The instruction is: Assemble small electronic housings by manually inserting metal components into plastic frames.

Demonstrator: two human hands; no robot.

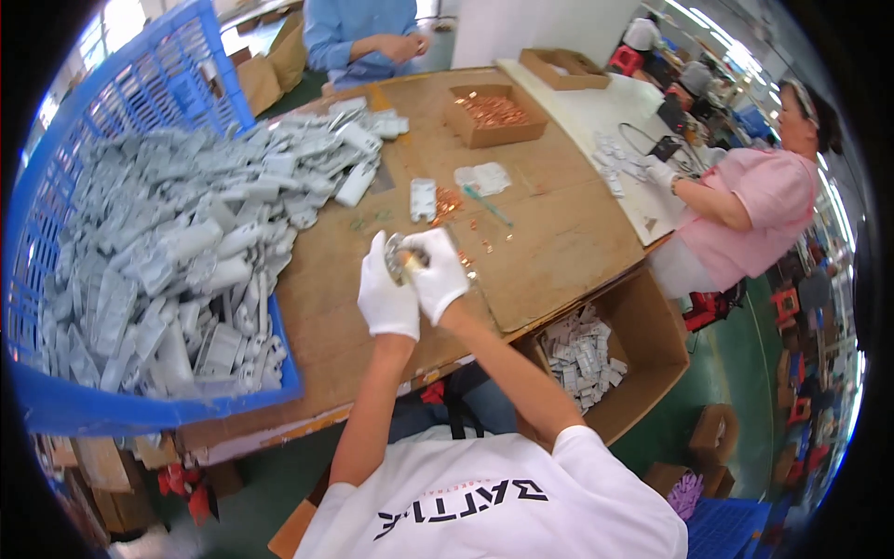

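Note:
Over the near part of the brown tabletop (549,224), my white-gloved left hand (388,291) is closed around a small grey plastic part (399,261). Against that part, my gloved right hand (441,276) has its fingers bent together. Something dark and brassy shows between the hands, too blurred to name. Just beyond them lie a pale plastic housing (423,199) and a small heap of copper-coloured pieces (446,204). A thin teal tool (489,207) rests beside a crumpled whitish piece (482,178).
At left, a tilted blue crate (177,415) spills pale grey plastic parts (214,233) onto the table. A cardboard box (507,137) of copper pieces stands far back. Below right, another carton (647,335) holds white parts. Co-workers are at the far side (358,37) and right (745,200).

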